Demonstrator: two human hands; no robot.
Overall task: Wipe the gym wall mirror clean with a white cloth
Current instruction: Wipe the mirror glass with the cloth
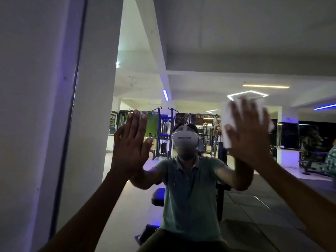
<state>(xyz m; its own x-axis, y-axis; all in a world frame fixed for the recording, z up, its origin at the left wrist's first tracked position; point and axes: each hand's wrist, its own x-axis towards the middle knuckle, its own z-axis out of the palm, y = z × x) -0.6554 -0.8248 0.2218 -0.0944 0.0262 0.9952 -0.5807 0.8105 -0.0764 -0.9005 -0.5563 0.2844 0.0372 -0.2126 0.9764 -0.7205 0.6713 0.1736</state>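
Dim gym space with blue strip lights and weight machines shows as a reflection in the large frameless wall mirror (190,73), whose dark left edge meets a plain white wall (32,106) at nine o'clock. Moving right, the left hand (130,144) is laid flat on the glass, its fingers (135,122) straight and close together, holding nothing; it looks to be bracing the person. At centre the glass reflects the person in a green polo shirt. At about two o'clock the right hand (250,131) presses a folded white cloth (229,122) against the mirror, fingers spread wide over it rather than curled round it; the cloth shows at the hand's left and upper edges, and the hand is blurred, which suggests a stroke under way. Wiping seems to be mid-course on the right-hand part. Next should come overlapping strokes with steady flat pressure, working across toward the untouched areas.
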